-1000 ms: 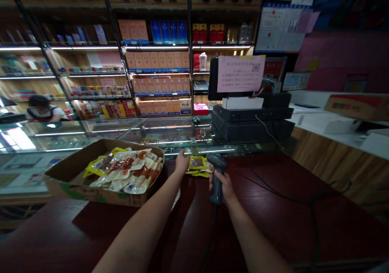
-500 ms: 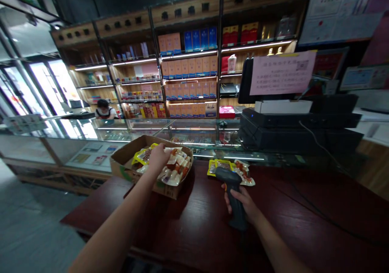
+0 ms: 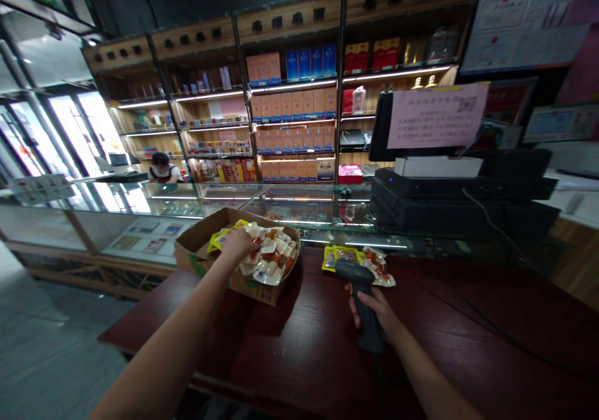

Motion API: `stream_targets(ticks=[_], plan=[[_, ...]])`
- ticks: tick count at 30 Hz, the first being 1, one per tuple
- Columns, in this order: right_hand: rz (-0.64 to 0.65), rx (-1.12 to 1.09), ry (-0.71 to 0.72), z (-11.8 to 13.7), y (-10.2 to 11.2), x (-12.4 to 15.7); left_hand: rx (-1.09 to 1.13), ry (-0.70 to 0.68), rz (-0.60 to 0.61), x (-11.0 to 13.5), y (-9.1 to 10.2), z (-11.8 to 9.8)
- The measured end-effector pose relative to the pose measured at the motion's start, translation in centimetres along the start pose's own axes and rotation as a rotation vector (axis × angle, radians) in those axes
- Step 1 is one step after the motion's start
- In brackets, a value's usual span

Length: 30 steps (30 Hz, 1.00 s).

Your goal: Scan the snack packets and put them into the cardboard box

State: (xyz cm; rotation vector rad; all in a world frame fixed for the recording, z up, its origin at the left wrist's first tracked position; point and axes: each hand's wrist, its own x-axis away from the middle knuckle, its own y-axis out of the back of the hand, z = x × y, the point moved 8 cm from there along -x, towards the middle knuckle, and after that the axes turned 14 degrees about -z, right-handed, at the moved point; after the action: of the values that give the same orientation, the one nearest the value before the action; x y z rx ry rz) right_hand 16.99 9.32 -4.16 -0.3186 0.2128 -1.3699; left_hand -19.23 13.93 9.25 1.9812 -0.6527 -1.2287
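My right hand [image 3: 377, 311] is wrapped round the handle of a dark barcode scanner [image 3: 358, 276], its head pointing up and left. Just beyond the scanner head lie a yellow-edged snack packet [image 3: 330, 258] and a clear-and-white vacuum snack packet [image 3: 386, 276]. My left hand [image 3: 238, 244] reaches into an open cardboard box [image 3: 266, 294], over the packets. Its fingertips are hidden, so a grip cannot be made out. Several vacuum packets with reddish-brown food [image 3: 274, 254] fill the box's right side. A yellow packet [image 3: 216, 240] shows by my left hand.
The box and loose packets rest on a dark red wooden table [image 3: 309, 345]. Behind runs a glass display counter [image 3: 215, 190]. A black monitor with a pink sign [image 3: 433, 117] stands above dark till equipment [image 3: 458, 205] at right. A person [image 3: 163, 169] sits far left; a cable crosses the right side.
My left hand has shifted slightly left and lower among the packets in the box. My right hand still holds the scanner in much the same place.
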Motion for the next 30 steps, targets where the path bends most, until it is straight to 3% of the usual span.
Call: stream_targets(ticks=[5, 7, 10, 13, 16, 19, 24, 30], plan=[[-0.001, -0.01, -0.003, 0.0, 0.0, 0.0, -0.028, -0.002, -0.043, 0.7, 1.6, -0.7], [0.008, -0.02, -0.001, 0.0, 0.0, 0.0, 0.126, -0.018, -0.131, 1.1, 3.2, -1.7], [0.012, -0.038, 0.007, 0.0, 0.0, -0.1, 0.568, -0.015, -0.212, 2.8, 4.2, -4.0], [0.013, -0.051, 0.03, 0.2, 0.1, 0.0, 0.991, 0.052, -0.102, 6.5, 1.5, -7.3], [0.006, -0.06, 0.067, 0.7, 0.3, 0.0, 1.118, 0.106, 0.028, 11.4, -2.9, -10.6], [-0.019, -0.07, 0.09, 1.2, 0.5, 0.1, 1.174, 0.105, 0.019, 14.7, -6.1, -12.3], [-0.044, -0.052, 0.092, 1.5, 0.5, 0.2, 1.227, 0.212, -0.024, 15.7, -9.1, -11.0], [-0.038, -0.014, 0.091, 1.5, 0.2, 0.3, 1.127, 0.15, -0.022, 15.3, -9.8, -10.1]])
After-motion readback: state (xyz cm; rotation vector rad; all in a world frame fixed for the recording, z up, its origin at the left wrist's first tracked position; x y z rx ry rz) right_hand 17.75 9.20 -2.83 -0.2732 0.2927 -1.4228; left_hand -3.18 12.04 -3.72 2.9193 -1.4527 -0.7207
